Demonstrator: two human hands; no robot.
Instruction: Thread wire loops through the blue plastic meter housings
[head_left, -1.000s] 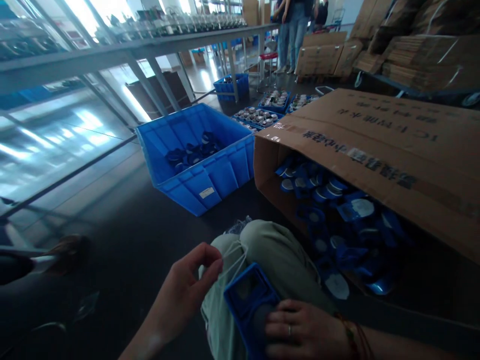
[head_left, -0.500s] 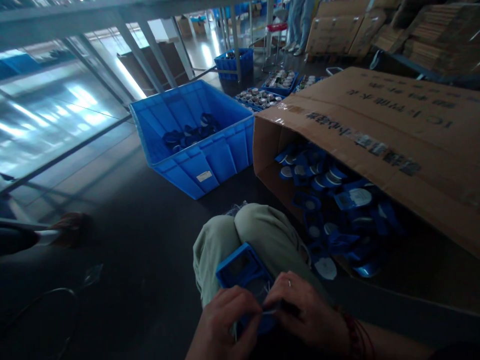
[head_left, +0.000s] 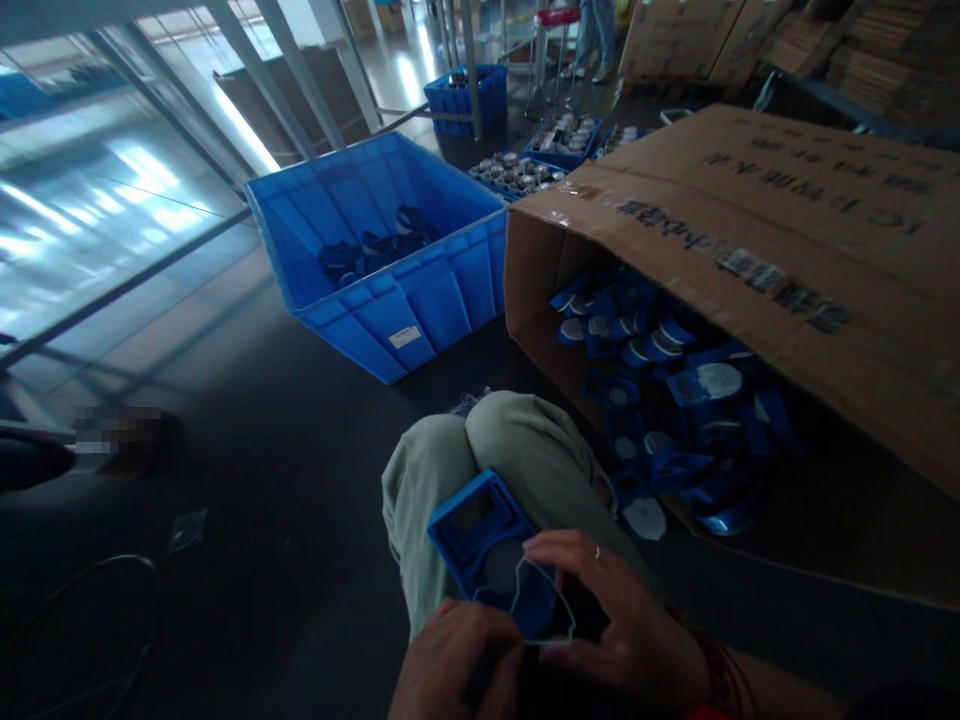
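A blue plastic housing [head_left: 487, 545] with a rectangular window and a round area lies on the green-trousered lap [head_left: 525, 440]. Over its lower end, a thin pale looped strand [head_left: 571, 610] stretches between my hands. My left hand [head_left: 461, 660] pinches the strand's near end with thumb and fingertips. Thumb and index finger of my right hand [head_left: 615, 620], which wears a ring, hold the loop at two spots, spread apart. The lower edge of the housing is partly hidden behind my hands.
A large blue bin [head_left: 390, 270] with several dark blue parts stands ahead. At the right, a cardboard box [head_left: 750, 220] lies on its side with many blue housings [head_left: 697, 385] in it. Trays of round parts [head_left: 517, 175] sit beyond. Another person's foot [head_left: 124, 440] is at the left.
My right thumb and index finger have spread apart, and the strand now shows as an open loop. The view has tilted slightly downward.
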